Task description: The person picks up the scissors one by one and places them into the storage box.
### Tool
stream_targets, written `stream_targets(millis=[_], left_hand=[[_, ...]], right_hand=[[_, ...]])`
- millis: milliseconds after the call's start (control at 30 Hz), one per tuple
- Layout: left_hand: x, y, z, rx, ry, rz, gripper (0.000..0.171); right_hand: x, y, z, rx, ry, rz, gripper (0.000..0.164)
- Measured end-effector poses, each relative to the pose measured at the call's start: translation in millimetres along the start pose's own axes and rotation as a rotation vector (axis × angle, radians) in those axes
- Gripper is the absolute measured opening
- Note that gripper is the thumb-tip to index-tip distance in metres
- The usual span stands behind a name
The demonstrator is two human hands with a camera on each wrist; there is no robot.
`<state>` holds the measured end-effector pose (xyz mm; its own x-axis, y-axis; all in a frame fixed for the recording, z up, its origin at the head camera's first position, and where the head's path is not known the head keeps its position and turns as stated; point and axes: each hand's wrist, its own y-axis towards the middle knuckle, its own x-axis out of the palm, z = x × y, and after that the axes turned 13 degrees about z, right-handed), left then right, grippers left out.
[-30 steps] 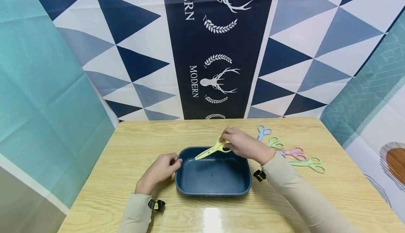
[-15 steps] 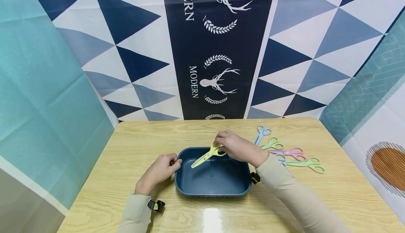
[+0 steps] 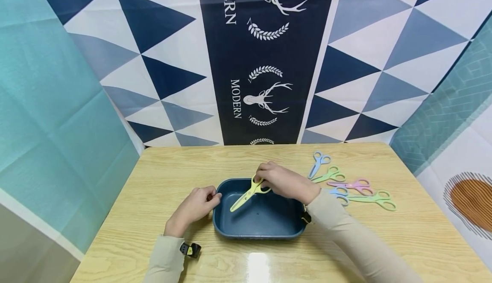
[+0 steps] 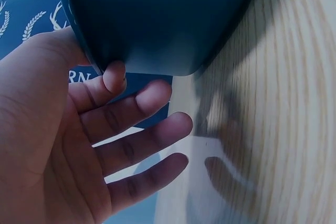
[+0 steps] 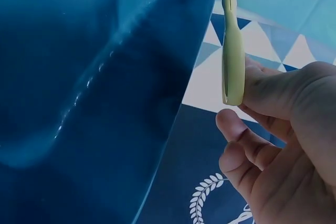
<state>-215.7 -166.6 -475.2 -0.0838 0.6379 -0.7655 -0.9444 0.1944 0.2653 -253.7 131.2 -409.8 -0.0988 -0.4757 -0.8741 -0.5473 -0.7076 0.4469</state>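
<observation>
A pair of yellow scissors [image 3: 244,198] slants over the dark blue plastic basin [image 3: 257,236], blades down to the left. The right hand [image 3: 282,179] pinches its handle loops, as the right wrist view shows with the scissors' handle [image 5: 233,66] edge-on against the thumb; the last fingers there are loosely bent. At the basin's left rim, the left hand [image 3: 195,206] pinches the edge between thumb and index finger. In the left wrist view that hand's other fingers [image 4: 142,140] spread away from the basin wall [image 4: 157,19], and the thumb tip is hidden behind the rim.
Right of the basin lie blue scissors [image 3: 318,163], green scissors [image 3: 332,174], pink scissors [image 3: 357,185], more blue scissors [image 3: 340,192] and longer green scissors [image 3: 378,197], some close together or overlapping. A patterned cloth [image 3: 265,61] hangs behind the wooden table [image 3: 173,163].
The right hand has moved left and slightly toward the person, carrying the yellow scissors lower over the basin. More of the nearer blue scissors now shows. The left hand stays put.
</observation>
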Motion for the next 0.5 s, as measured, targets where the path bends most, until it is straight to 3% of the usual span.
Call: stream_targets(millis=[267,500], left_hand=[[2.5,-1.3,-1.1,-0.003,-0.018,0.003,0.033],[6.2,-2.1,-2.1,0.001,0.002,0.014,0.038]], right_hand=[[9,3,-4,-0.02,-0.005,-0.024,0.016],[17,5,-7,0.004,0.017,-0.097,0.016]])
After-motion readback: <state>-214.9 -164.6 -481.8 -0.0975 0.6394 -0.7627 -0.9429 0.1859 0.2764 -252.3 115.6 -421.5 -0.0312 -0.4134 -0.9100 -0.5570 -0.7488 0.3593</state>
